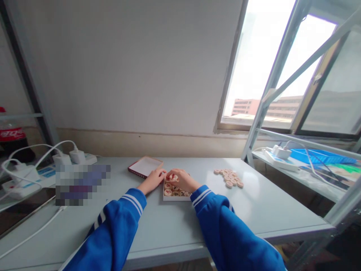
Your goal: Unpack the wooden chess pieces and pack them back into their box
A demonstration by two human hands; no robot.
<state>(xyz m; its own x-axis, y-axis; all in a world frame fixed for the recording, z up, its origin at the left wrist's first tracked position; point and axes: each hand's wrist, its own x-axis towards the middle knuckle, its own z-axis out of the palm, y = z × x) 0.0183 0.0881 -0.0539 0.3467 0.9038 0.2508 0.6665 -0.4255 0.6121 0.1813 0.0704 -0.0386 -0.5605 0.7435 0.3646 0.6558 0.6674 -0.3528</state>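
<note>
The right hand (184, 180) arched over the shallow box (177, 199), palm down and fingers curled toward its far left part; whether it gripped a piece could not be told. The left hand (153, 180) lay just beside the box's left wall, fingers bent, perhaps to steady it, though contact was unclear. The two hands were close together at the fingertips. Round game pieces (168, 192) sat in the box, marked faces up, which presumably made them easy to read. The box stood on the desk (245, 222) in front of the person, likely so that both hands reached it. A second tray, seemingly the lid (146, 166), lay behind and to the left, out of the way, while loose pieces (230, 176) clustered well apart on the right, apparently kept separate.
</note>
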